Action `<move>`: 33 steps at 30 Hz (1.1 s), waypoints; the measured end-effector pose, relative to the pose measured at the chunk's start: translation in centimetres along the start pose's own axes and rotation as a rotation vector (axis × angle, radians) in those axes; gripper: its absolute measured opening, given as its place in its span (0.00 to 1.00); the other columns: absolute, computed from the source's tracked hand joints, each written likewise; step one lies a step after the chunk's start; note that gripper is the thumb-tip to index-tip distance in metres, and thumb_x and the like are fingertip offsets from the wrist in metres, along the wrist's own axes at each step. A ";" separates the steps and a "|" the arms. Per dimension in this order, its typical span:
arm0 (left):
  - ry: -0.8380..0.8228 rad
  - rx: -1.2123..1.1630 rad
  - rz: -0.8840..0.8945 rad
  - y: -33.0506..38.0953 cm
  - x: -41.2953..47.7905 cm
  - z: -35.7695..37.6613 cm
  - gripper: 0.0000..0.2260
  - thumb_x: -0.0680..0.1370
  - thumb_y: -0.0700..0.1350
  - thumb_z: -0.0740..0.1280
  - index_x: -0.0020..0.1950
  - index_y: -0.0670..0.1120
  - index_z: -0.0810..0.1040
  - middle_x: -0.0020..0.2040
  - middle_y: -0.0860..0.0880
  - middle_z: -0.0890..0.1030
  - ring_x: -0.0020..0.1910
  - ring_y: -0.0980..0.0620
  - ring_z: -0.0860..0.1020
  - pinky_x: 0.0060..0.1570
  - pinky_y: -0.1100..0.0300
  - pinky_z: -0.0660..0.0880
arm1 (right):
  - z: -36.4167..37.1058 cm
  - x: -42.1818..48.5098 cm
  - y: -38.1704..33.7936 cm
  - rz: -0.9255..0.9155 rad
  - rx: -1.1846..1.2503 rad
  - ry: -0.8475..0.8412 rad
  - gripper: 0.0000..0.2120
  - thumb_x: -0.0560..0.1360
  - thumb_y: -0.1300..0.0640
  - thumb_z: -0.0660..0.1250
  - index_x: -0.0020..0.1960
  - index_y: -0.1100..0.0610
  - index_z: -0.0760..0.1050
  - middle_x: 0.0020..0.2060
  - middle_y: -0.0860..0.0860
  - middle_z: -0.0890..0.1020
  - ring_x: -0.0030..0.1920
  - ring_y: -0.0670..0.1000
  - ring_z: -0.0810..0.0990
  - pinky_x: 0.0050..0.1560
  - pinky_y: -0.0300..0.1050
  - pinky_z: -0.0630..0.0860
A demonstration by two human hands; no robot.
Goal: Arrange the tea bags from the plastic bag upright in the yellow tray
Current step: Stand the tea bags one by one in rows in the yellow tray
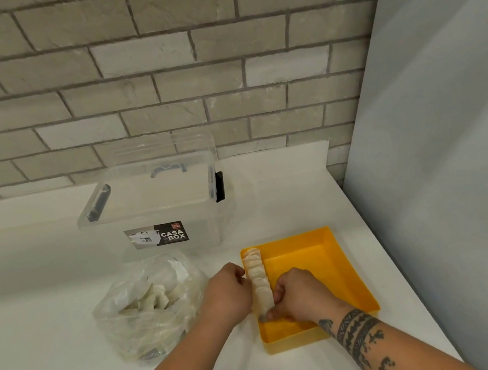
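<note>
- On the counter, head view: your yellow tray sits just right of the plastic bag (more sachets lie loose inside it).
- The tea bags stand upright in a row along the tray's left wall.
- Your right hand, inside the tray, pinches the row's near end with curled fingers.
- Your left hand curls beside the row from outside the wall; its fingertips are hidden, so its grip cannot be told.
- A clear box stands behind.
</note>
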State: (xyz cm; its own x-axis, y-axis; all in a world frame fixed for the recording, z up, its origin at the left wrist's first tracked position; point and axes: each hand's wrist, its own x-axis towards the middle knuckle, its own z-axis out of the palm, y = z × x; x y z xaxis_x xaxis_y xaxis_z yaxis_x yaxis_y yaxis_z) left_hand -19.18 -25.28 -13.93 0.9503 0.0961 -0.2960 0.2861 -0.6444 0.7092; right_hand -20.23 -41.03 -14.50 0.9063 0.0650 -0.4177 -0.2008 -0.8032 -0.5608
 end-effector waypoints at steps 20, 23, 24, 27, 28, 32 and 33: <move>0.126 -0.206 0.104 -6.5 1.5 -17.9 0.09 0.81 0.42 0.62 0.57 0.53 0.77 0.45 0.52 0.85 0.33 0.53 0.82 0.30 0.59 0.77 | 2.9 1.5 -17.5 -0.193 0.354 0.080 0.06 0.71 0.52 0.75 0.39 0.53 0.81 0.32 0.49 0.84 0.35 0.50 0.84 0.47 0.52 0.84; 0.147 -0.312 0.105 -8.4 1.2 -17.7 0.10 0.82 0.41 0.61 0.59 0.53 0.77 0.46 0.53 0.85 0.32 0.55 0.81 0.32 0.60 0.76 | 5.7 2.4 -19.5 -0.111 0.161 -0.003 0.13 0.73 0.48 0.72 0.47 0.57 0.80 0.39 0.50 0.83 0.37 0.50 0.83 0.47 0.46 0.82; 0.159 -0.342 0.104 -8.8 1.1 -17.5 0.11 0.82 0.40 0.61 0.60 0.53 0.77 0.46 0.53 0.85 0.32 0.55 0.81 0.33 0.60 0.75 | 6.4 2.6 -20.0 -0.089 0.104 -0.026 0.12 0.73 0.48 0.71 0.46 0.57 0.79 0.39 0.49 0.82 0.36 0.49 0.82 0.44 0.43 0.80; 0.163 -0.404 0.114 -9.7 1.0 -17.3 0.13 0.82 0.39 0.61 0.61 0.53 0.77 0.48 0.55 0.84 0.31 0.57 0.80 0.33 0.62 0.74 | 8.1 3.3 -20.8 -0.048 -0.058 -0.054 0.11 0.75 0.51 0.70 0.37 0.53 0.73 0.36 0.48 0.78 0.39 0.50 0.78 0.38 0.40 0.72; 0.154 -0.421 0.117 -9.9 0.9 -17.2 0.13 0.81 0.38 0.60 0.61 0.53 0.76 0.48 0.55 0.84 0.31 0.57 0.80 0.32 0.63 0.74 | 8.5 3.5 -20.9 -0.032 -0.089 -0.047 0.10 0.75 0.53 0.70 0.37 0.54 0.74 0.36 0.49 0.78 0.41 0.51 0.79 0.37 0.39 0.71; 0.114 -0.461 0.134 -10.4 0.7 -17.4 0.11 0.81 0.40 0.63 0.59 0.55 0.77 0.50 0.54 0.83 0.31 0.57 0.80 0.37 0.60 0.75 | 9.2 3.7 -20.6 -0.007 -0.081 -0.010 0.11 0.74 0.54 0.72 0.54 0.58 0.82 0.50 0.51 0.83 0.46 0.51 0.83 0.44 0.42 0.80; 0.108 -0.475 0.137 -10.5 0.7 -17.5 0.11 0.82 0.41 0.63 0.59 0.55 0.77 0.51 0.53 0.83 0.31 0.57 0.80 0.38 0.59 0.76 | 9.0 3.7 -20.5 -0.011 -0.059 0.000 0.11 0.74 0.53 0.73 0.55 0.57 0.82 0.52 0.51 0.83 0.48 0.50 0.82 0.46 0.42 0.79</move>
State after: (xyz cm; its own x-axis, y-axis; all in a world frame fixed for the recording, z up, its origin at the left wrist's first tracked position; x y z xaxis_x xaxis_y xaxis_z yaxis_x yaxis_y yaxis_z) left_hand -19.41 -5.18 -10.37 0.9831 0.1293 -0.1296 0.1581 -0.2423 0.9572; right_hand -16.11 -19.04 -11.00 0.9085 0.0739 -0.4112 -0.1684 -0.8360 -0.5223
